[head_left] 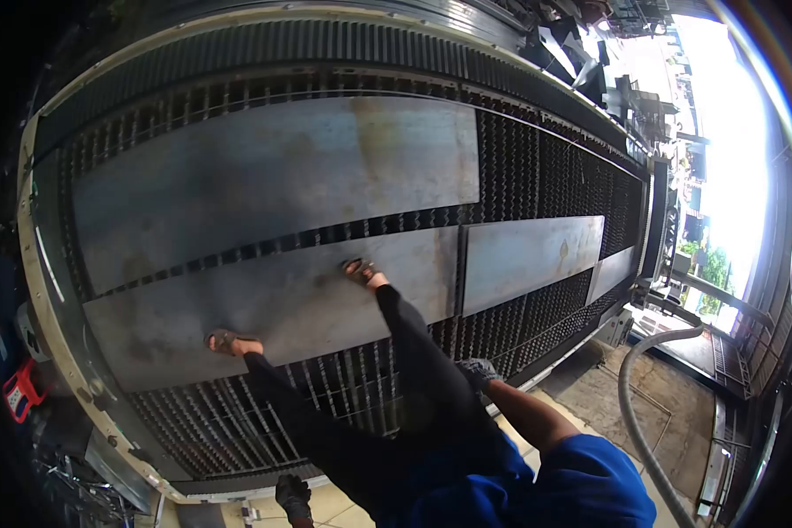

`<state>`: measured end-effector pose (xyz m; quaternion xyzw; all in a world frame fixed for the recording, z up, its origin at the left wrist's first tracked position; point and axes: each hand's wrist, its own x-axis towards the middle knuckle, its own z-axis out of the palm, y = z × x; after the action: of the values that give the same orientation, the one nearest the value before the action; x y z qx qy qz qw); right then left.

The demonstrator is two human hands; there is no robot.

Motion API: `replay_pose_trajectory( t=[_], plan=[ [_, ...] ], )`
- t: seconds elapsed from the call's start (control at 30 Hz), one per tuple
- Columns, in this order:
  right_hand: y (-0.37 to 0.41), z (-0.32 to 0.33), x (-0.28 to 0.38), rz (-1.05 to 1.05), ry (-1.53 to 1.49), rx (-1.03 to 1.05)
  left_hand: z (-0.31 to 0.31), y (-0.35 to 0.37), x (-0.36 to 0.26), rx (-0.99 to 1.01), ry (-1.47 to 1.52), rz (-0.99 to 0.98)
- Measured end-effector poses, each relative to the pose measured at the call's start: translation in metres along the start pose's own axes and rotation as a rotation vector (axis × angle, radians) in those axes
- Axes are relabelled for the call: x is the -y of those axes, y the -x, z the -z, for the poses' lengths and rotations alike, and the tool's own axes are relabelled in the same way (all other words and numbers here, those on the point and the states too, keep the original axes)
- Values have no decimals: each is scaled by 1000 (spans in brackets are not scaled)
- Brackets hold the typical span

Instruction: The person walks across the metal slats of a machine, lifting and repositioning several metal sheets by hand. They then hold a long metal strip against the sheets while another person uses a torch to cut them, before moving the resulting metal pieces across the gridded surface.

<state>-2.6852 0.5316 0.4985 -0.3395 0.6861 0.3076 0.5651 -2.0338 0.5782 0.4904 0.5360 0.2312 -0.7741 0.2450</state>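
My left hand [293, 498], in a dark glove, hangs beside the near edge of the slatted bed [352, 374]. Its fingers are slightly apart and bent, with nothing visible in them. The right hand [479, 373] wears a grey patterned glove and is against or beside my right leg; its fingers are not clear. Both my sandalled feet stand on a long grey metal sheet [282, 295] lying on the slats. Beyond it lies a larger metal sheet [273, 176]. To the right is a shorter sheet [528, 260], with a small piece [611, 275] past it.
A pale frame [70, 378] borders the bed at left. Dark ribbed covering [264, 46] runs along the far side. A grey hose [629, 396] curves down at right. A red plastic object [23, 392] and scrap metal [70, 480] are at left.
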Motion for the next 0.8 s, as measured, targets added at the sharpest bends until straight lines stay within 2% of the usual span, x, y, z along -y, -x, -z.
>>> replay_pose_trajectory(
  t=[0.03, 0.07, 0.1, 0.13, 0.17, 0.2, 0.23, 0.27, 0.3, 0.33, 0.37, 0.4, 0.43, 0.47, 0.5, 0.53, 0.57, 0.6, 0.63, 0.8],
  plan=[
    [-14, 2, -45, 51, -93, -127, -13, -32, 38, 12, -7, 6],
    [-24, 13, -93, 392, -134, -169, -17, -69, 72, -202, -44, -56],
    [-36, 5, -139, 363, -318, -305, -17, -89, 99, -426, -105, -106],
    [-10, 42, -146, 178, -414, -352, -10, -118, 110, -228, -273, -104],
    [8, 78, -153, -48, -293, -340, -14, -143, 120, -30, -430, -134],
    [6, 79, -188, -83, -292, -359, -78, -153, 138, -364, -691, -236],
    [5, 80, -216, -111, -295, -378, -200, -153, 151, -732, -922, -245],
    [12, 85, -240, -34, -277, -373, -262, -145, 167, -673, -995, -314],
    [3, 60, -277, 26, -336, -429, -324, -138, 182, -614, -1064, -386],
    [-3, 49, -306, 18, -352, -334, -331, -145, 193, -473, -751, -308],
    [-24, 22, -342, 102, -359, -304, -325, -148, 204, -236, -464, -230],
    [-42, 3, -373, 167, -379, -250, -322, -158, 219, -185, -445, -346],
    [-61, -15, -404, 170, -524, -158, -323, -167, 250, -241, -502, -390],
    [-86, -61, -441, 183, -745, -154, -334, -179, 274, -309, -516, -401],
    [-66, -50, -437, 141, -867, 20, -340, -183, 299, -353, -512, -403],
    [-24, -7, -421, 234, -550, 61, -346, -190, 323, -377, -502, -406],
    [-34, -11, -434, 297, -280, 78, -354, -196, 348, -388, -487, -405],
    [-29, -14, -455, 143, -516, 83, -360, -201, 373, -400, -464, -411],
    [-25, 0, -473, 108, -533, 80, -362, -205, 399, -405, -441, -414],
    [-50, 126, -570, 68, -278, 35, -380, -225, 523, -429, -322, -413]
  ],
)
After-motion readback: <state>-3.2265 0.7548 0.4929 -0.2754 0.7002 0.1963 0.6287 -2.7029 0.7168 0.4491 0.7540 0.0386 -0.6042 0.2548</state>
